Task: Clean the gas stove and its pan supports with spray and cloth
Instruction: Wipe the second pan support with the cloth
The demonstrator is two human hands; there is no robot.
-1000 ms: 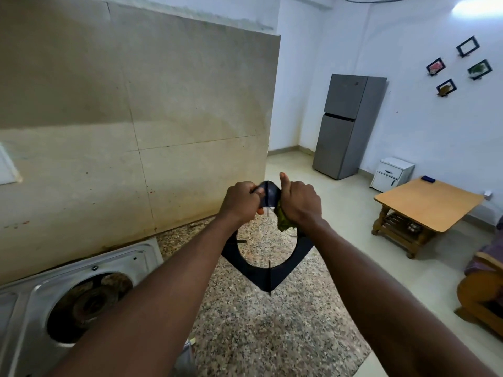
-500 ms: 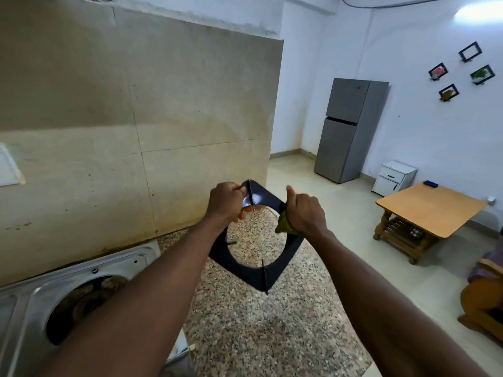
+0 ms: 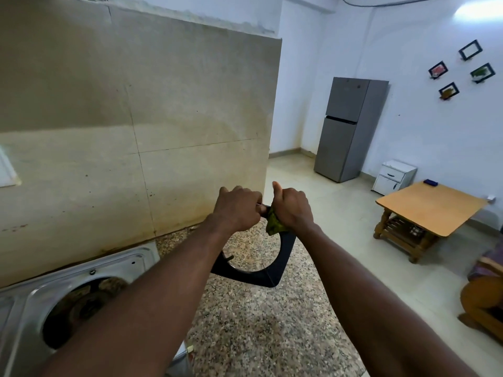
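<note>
So the pan support (image 3: pixel 275 263) is up in the air over the speckled granite counter (image 3: pixel 245 322), held out at arm's length in front of the tiled wall (image 3: pixel 136 104); it's a black, flat, roughly square frame with rounded corners and a big round hole in the middle, and you can see the counter right through that hole. A couple of thin prongs poke inward from the ring; one on the left side, one near the lower right corner. The finish looks dark and matte, kinda smooth; I can't really tell how dirty it is from here.

Left hand (image 3: pixel 238 210) is clenched round the top edge of the frame, knuckles up; right hand (image 3: pixel 292 210) is right beside it, nearly touching, fist closed on a scrunched green cloth (image 3: pixel 274 225) that's pressed against the same top edge, thumb sticking straight up. The cloth bulges out under the fist, olive-green and wrinkly.

Down at the lower left is the gas stove (image 3: pixel 81 281), a steel top with a round opening where the burner sits; the burner area looks brown and grimy, partly hidden behind the left forearm. The support hangs to the right of the stove, not touching it.
</note>
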